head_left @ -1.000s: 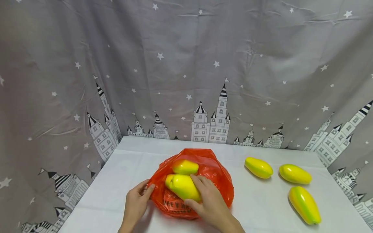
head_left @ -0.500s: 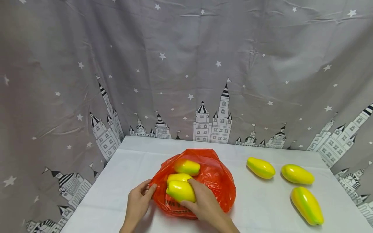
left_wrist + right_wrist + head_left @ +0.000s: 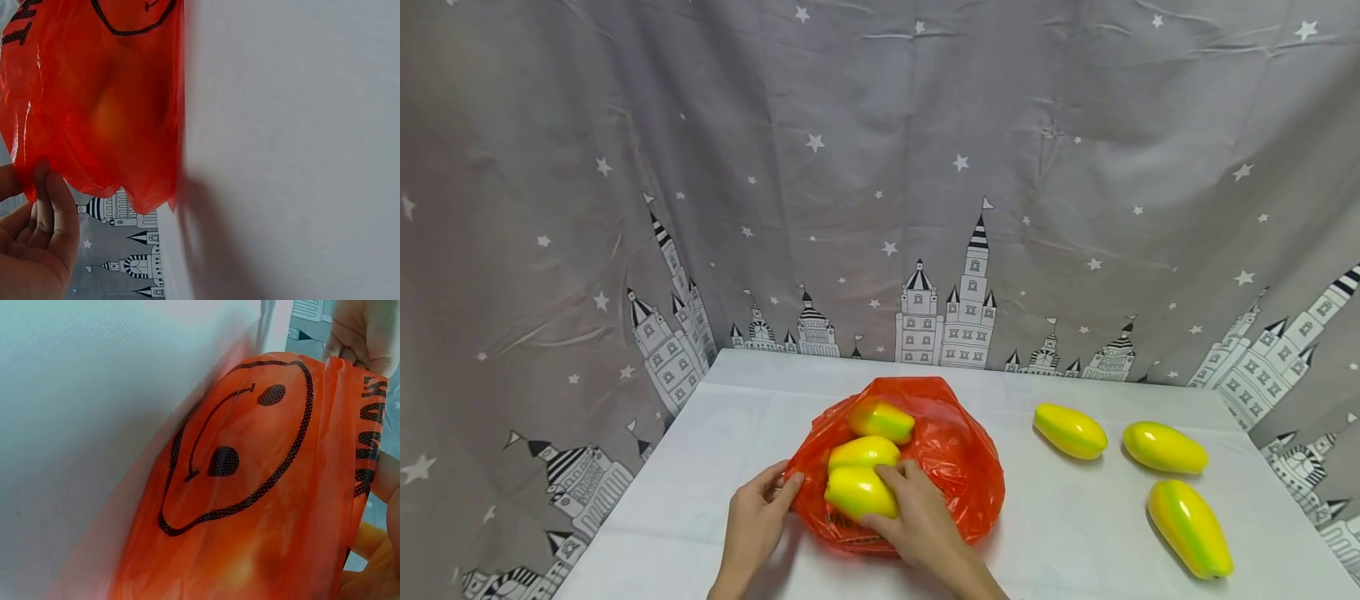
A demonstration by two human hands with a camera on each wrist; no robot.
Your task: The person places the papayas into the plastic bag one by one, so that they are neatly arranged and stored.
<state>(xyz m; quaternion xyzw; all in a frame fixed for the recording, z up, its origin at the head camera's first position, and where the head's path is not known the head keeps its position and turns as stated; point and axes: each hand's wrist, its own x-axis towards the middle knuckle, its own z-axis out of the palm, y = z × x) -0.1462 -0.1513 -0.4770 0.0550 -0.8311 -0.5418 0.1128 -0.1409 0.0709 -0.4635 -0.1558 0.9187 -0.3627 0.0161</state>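
A red plastic bag [image 3: 958, 471] lies with its mouth spread wide in the head view. My left hand [image 3: 754, 521] pinches the left side of its rim between thumb and fingers, also visible in the left wrist view. Inside the bag, my right hand [image 3: 921, 521] holds a yellow-green papaya [image 3: 859, 492] near the front edge. Right behind it lies a second papaya [image 3: 865, 452], and a third papaya [image 3: 883, 422] is farther back, partly behind the red film. The right wrist view shows the bag's printed front [image 3: 250, 444], which hides most of the right hand's grip.
Three more papayas lie on the white table to the right: one papaya [image 3: 1070, 431] nearest the bag, another papaya [image 3: 1165, 447] beside it, and a third papaya [image 3: 1189, 529] closer to the front. A grey curtain [image 3: 820, 200] with printed castles hangs around the table [image 3: 715, 433].
The right hand has lowered the papaya toward the front of the bag and turned it, uncovering the papaya behind. The left hand keeps its place on the rim.
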